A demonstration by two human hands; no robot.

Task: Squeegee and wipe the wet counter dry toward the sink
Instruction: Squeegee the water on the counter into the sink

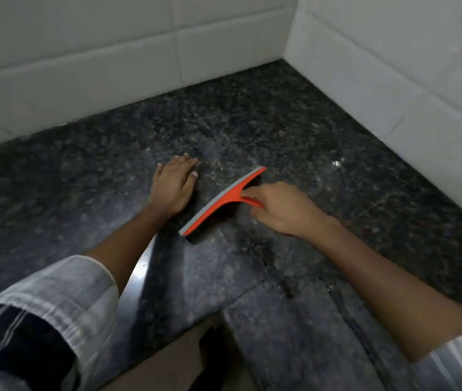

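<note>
1. The dark worktop (252,122) lies bare toward the corner, open for a hand to pass.
2. Tiled walls (111,52) close it off behind and on the right.
3. The left hand (172,187), flat on the stone, sits just left of the squeegee (218,203), blocking that side.
4. The right hand (280,210) grips the handle.

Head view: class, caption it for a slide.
Right hand pulls orange squeegee across dark granite counter; left hand rests flat.

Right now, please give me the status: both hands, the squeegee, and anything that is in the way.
Right hand shut on squeegee, blade on the counter. Left hand open, flat beside the blade. Nothing else on the counter.
</note>
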